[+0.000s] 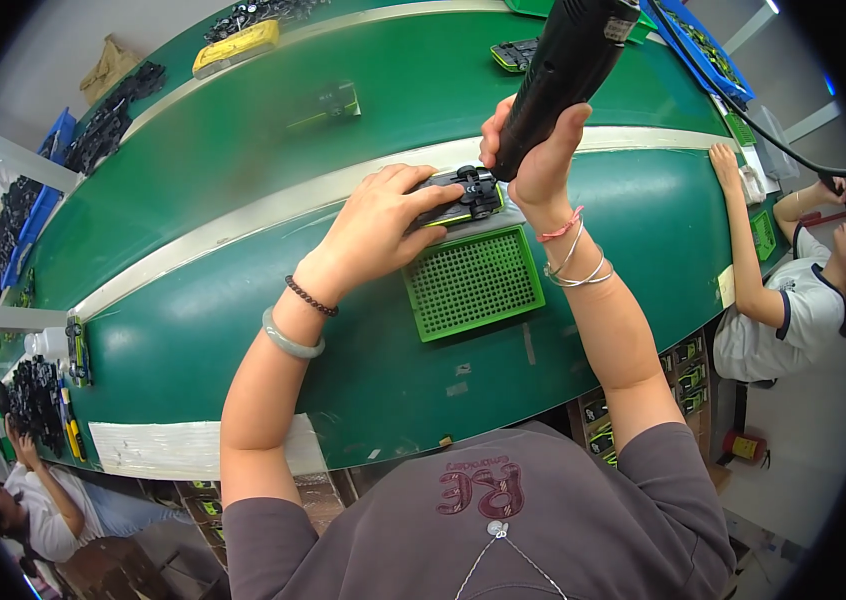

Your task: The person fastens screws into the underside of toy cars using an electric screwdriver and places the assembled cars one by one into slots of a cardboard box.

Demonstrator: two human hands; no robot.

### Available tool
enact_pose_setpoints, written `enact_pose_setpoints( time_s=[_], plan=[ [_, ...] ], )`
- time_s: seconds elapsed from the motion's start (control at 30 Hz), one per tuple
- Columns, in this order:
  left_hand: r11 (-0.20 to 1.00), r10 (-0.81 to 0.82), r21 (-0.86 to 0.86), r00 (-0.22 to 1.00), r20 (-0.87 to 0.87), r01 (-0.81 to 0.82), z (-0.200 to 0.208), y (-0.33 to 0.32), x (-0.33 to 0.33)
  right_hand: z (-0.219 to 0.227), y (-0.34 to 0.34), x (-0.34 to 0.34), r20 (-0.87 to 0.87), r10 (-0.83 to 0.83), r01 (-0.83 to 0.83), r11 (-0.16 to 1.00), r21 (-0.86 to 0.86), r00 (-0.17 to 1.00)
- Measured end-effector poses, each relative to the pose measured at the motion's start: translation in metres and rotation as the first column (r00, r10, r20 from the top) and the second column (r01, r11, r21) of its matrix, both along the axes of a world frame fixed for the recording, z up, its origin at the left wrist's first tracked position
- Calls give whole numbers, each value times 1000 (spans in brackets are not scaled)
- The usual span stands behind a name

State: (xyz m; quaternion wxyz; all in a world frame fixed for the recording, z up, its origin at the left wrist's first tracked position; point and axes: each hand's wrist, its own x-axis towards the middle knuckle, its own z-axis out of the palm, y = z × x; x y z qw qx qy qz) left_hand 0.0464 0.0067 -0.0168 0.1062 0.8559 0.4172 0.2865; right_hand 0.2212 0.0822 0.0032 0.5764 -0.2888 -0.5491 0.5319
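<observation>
Two hands: both work at one small toy car chassis, near the middle of the green bench.
Left hand [383,225]: fingers closed over the left end of the black and lime toy car [465,195], pressing it down; a dark bead bracelet and a pale green bangle sit on the wrist.
Right hand [541,150]: wrapped tight around the lower barrel of a black electric screwdriver [563,70], held upright with its tip down on the car's right end; pink cord and silver bangles on the wrist.
Toy car: lies underside up, at the far edge of a green perforated tray [473,285], touching or just over its rim; I cannot tell which.
Screwdriver cable: a black cord [743,115] runs off to the far right.
Bench: a green conveyor belt [243,130] passes on the far side, parted from the near surface by a pale strip.
On the belt: another dark car part [333,100] left of centre, a second [515,52] further right, and a yellow piece [235,48] far left.
Right side: another person's arm [748,250] rests on the bench edge.
Left side: heaps of black parts [35,400] beside a co-worker.
</observation>
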Motion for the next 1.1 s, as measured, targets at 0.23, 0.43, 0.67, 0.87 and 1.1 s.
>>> enact_pose_setpoints(
  time_s=[0.23, 0.43, 0.67, 0.87, 1.1],
  plan=[
    [1000, -7, -19, 1000, 5, 7, -2, 3, -2, 7, -5, 0, -33, -64, 65, 997, 35, 997],
    [999, 19, 27, 999, 34, -20, -6, 3, -1, 6, -59, 13, -279, 89, -72, 995, 69, 956],
    [999, 25, 28, 999, 37, -26, -8, 2, -1, -21, -66, 8, -158, 26, -21, 999, 28, 987],
    [999, 25, 32, 999, 36, -26, -8, 2, -1, -25, -66, 6, -132, 37, -35, 999, 19, 991],
    [999, 26, 32, 999, 38, -27, -6, 2, -1, -27, -65, 5, -83, 38, -33, 998, 62, 996]
  ],
)
